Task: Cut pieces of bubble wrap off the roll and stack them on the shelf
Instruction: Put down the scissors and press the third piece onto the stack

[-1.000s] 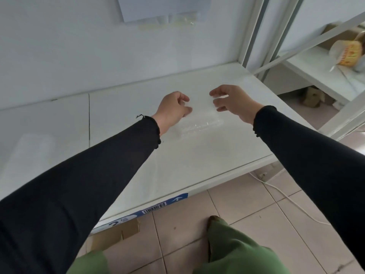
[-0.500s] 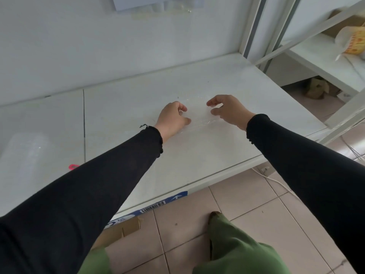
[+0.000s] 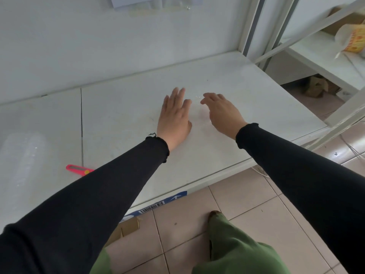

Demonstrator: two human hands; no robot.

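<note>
Left hand (image 3: 174,115) now flat on shelf (image 3: 246,86)

A single head-worn wide-angle view looks forward and down, close above the shelf (image 3: 122,119) and floor (image 3: 246,206).

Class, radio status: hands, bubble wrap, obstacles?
Left hand open, flat on shelf. Right hand open, relaxed. Clear bubble wrap piece lies between them. Pink cutter far left, not obstructing.
</note>
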